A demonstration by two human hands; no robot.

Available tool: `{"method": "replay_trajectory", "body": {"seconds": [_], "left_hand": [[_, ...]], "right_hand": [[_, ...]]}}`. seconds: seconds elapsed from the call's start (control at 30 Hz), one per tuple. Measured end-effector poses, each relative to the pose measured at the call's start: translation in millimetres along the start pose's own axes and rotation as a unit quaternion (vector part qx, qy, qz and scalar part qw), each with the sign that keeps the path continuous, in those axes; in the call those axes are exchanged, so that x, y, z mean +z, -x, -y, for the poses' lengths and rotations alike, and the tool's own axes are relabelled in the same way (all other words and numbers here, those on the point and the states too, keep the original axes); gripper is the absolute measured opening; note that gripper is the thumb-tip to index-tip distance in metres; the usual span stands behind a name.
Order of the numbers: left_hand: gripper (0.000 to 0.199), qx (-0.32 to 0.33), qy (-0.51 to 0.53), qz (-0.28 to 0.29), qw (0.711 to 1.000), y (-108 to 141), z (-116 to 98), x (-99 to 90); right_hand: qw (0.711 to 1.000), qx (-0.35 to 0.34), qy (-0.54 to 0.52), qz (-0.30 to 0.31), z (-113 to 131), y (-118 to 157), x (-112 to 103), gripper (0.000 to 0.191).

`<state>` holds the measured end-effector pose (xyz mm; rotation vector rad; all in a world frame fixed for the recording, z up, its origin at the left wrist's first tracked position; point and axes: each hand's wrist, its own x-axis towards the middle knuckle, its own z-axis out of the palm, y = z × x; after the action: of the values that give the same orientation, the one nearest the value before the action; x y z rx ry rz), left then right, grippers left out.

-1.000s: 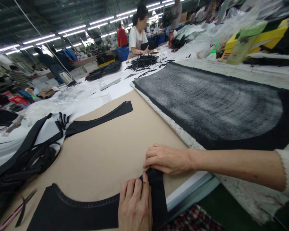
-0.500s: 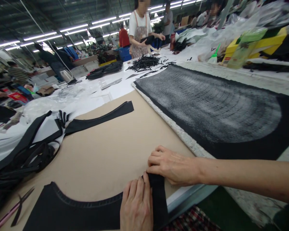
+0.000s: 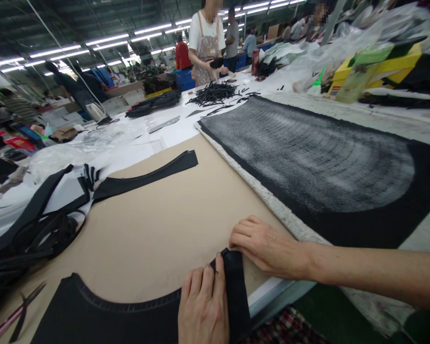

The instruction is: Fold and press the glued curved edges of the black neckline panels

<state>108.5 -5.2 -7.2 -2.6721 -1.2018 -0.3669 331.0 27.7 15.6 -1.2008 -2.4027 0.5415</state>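
Note:
A black cut fabric piece [image 3: 136, 325] with a curved, notched upper edge lies along the near side of the tan sheet [image 3: 157, 229]. My left hand [image 3: 203, 306] rests flat on its right part, fingers stretched out close beside one another. At the piece's top right corner is my right hand [image 3: 265, 246], fingers bent together and their tips at the corner; the thumb is mostly hidden. A narrower black curved fabric piece [image 3: 150, 176] lies farther back on the tan sheet.
On the right lies a black panel [image 3: 308, 153] with whitish dusting. Pink-handled scissors [image 3: 16, 313] and black straps [image 3: 39, 234] are on the left. Behind are a heap of black strips [image 3: 213, 93], a yellow box [image 3: 376, 71] and a person in an apron [image 3: 206, 43].
My right hand has shifted slightly right, off the top of the black piece to its corner, uncovering more of that end. My left hand stays pressed in place.

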Motion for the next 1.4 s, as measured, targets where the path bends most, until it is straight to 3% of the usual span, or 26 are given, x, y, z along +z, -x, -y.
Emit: {"method": "replay_trajectory", "body": {"seconds": [0.3, 0.63, 1.4], "left_hand": [[0.049, -0.037, 0.002, 0.027, 0.999, -1.9, -1.2, 1.3], [0.043, -0.032, -0.017, -0.031, 0.999, -2.0, -5.1, 5.6], [0.045, -0.037, -0.067, -0.004, 0.997, -11.2, -12.4, 5.0]], "right_hand": [[0.999, -0.028, 0.024, 0.000, 1.6, 14.0, 9.4, 0.026], [0.999, -0.042, 0.023, -0.026, -2.3, 16.0, 12.4, 0.027], [0.998, -0.042, 0.011, -0.044, -5.7, 19.5, 18.4, 0.033]]}}
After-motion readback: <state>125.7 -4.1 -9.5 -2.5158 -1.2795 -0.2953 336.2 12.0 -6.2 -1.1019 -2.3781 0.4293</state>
